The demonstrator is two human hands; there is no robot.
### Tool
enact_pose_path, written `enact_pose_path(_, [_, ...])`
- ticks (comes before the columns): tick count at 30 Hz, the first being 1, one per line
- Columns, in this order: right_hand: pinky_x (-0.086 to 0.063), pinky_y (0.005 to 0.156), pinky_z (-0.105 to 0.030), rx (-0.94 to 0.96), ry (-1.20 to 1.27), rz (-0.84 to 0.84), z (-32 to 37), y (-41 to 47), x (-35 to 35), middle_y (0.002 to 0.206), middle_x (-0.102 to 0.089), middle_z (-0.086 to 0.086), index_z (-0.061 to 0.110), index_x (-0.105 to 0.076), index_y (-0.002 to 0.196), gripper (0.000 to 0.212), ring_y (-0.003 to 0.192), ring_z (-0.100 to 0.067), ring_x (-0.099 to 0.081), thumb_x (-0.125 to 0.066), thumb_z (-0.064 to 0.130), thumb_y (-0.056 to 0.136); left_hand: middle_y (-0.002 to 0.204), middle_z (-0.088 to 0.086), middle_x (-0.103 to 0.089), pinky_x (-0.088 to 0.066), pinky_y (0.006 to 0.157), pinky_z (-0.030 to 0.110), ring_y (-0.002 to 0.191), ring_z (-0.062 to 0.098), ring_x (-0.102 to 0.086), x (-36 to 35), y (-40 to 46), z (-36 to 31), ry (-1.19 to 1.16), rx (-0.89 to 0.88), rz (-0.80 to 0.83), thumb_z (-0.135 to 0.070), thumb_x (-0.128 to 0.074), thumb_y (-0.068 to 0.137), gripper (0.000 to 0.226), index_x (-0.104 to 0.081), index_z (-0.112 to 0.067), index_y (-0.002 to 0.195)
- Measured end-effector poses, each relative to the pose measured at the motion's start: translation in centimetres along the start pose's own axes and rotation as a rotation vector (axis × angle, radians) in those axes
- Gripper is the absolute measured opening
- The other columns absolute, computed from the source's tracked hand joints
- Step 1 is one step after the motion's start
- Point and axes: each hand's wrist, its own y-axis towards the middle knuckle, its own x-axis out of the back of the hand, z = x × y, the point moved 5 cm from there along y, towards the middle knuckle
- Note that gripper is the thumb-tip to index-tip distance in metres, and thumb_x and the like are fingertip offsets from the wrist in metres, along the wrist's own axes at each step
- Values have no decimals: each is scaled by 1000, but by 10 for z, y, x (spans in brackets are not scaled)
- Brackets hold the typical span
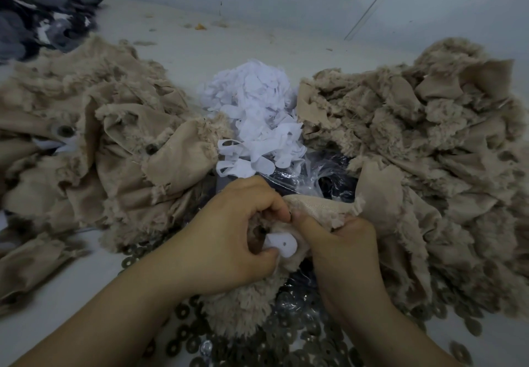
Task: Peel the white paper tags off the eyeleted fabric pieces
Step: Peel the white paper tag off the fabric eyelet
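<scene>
— Pale worktable [177, 52] against a plain wall, and it's buried. Where's the piece being worked on?

— Right at the near edge, in the middle. Both hands are on one tan fabric piece [315, 206]; its fuzzy fringe hangs down toward the person, and its smooth woven side runs up and off to the right.

— And the tag?

— White paper tag [282, 245], a small rounded bit with a dark hole punched in it. It sits low on the piece, between the two hands, its long axis roughly level, left to right. Whether it's partly lifted, I can't tell.

— What are the hands doing?

— Left hand [229, 235] is curled, thumb pressed at the tag's lower left edge, fingers bunched over the cloth above. Right hand [343, 249] is curled too, thumb and forefinger pinching the fabric just above the tag.

— Around them?

— Heap of tan fabric pieces [94, 137] on the left, some with metal eyelets showing, another heap [429, 137] on the right. Between those, a pile of loose white tags [257, 115] over a clear plastic bag [315, 172]. Dark metal rings [300, 335] lie scattered under the wrists. Dark grey cloth [43, 23] at the far left corner.
</scene>
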Motion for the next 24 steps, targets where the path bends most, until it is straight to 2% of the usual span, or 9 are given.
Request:
enact_pose_path(4, [-42, 49, -34, -4, 33, 1, 1, 0, -1, 59, -56, -14, -10, -53, 60, 37, 55, -20, -50, -76, 5, 85, 98, -18, -53, -46, 84, 21, 101, 8, -54, -4, 0, 0, 70, -14, 41, -10, -79, 66, 35, -63, -28, 92])
enact_pose_path(6, [-41, 51, -36, -9, 33, 4, 1, 0, -1, 60, -54, -15, -14, -51, 62, 41, 57, -21, -48, -78, 9, 83, 97, -16, -53, -47, 82, 23, 99, 9, -55, -5, 0, 0, 65, -16, 48, -6, -78, 67, 35, -63, -26, 91])
enact_pose_path(9, [-36, 56, -39, -9, 37, -3, 0, 0, -2, 64, -49, -14, -18, -43, 63, 53, 62, -23, -43, -81, 15, 79, 98, -15, -54, -45, 82, 18, 99, 8, -55, -4, -1, 1, 57, -26, 52, -1, -75, 66, 37, -64, -24, 93])
enact_pose_path(12, [-39, 55, -39, -11, 42, -6, -1, 1, -1, 63, -51, -15, -16, -47, 63, 43, 61, -23, -46, -77, 6, 85, 97, -16, -55, -44, 82, 16, 98, 8, -56, -3, -1, 1, 73, -56, 32, -1, -76, 69, 33, -65, -23, 92])
enact_pose_path(16, [-45, 52, -37, -19, 10, -1, 1, 0, 0, 59, -61, -14, -3, -62, 58, 30, 55, -21, -56, -75, 2, 85, 83, -12, -61, -48, 75, 26, 85, 13, -60, -3, -1, -1, -4, -67, -101, -16, -79, 81, 10, -70, -21, 80])
enact_pose_path(19, [-38, 49, -33, -14, -28, -7, 4, -1, -1, 52, -51, -9, 9, -54, 49, 42, 49, -17, -47, -76, 4, 84, 76, -11, -68, -51, 69, 26, 80, 13, -64, -1, -2, 3, -111, 30, -205, -26, -76, 81, 5, -77, -24, 77])
enact_pose_path(21, [-36, 47, -31, -2, -46, -6, 5, -2, -1, 49, -48, -6, 14, -53, 47, 45, 47, -15, -44, -77, 5, 84, 74, -11, -71, -52, 65, 20, 74, 8, -67, -1, -2, 7, -215, 138, -258, -24, -80, 76, 2, -79, -26, 76])
enact_pose_path(22, [-36, 46, -31, 6, -51, 1, 5, -2, -1, 49, -49, -7, 14, -53, 47, 45, 47, -14, -44, -78, 6, 83, 72, -9, -72, -54, 61, 21, 69, 7, -67, -1, -3, 10, -274, 194, -279, -22, -82, 74, 5, -79, -25, 74])
enact_pose_path(24, [-37, 50, -36, 32, -75, 27, 7, -3, -2, 51, -47, -18, 0, -49, 51, 46, 51, -18, -44, -81, 10, 83, 66, -3, -71, -55, 54, 25, 60, 13, -66, -3, -2, 12, -338, 263, -300, -21, -84, 71, 8, -77, -21, 70])
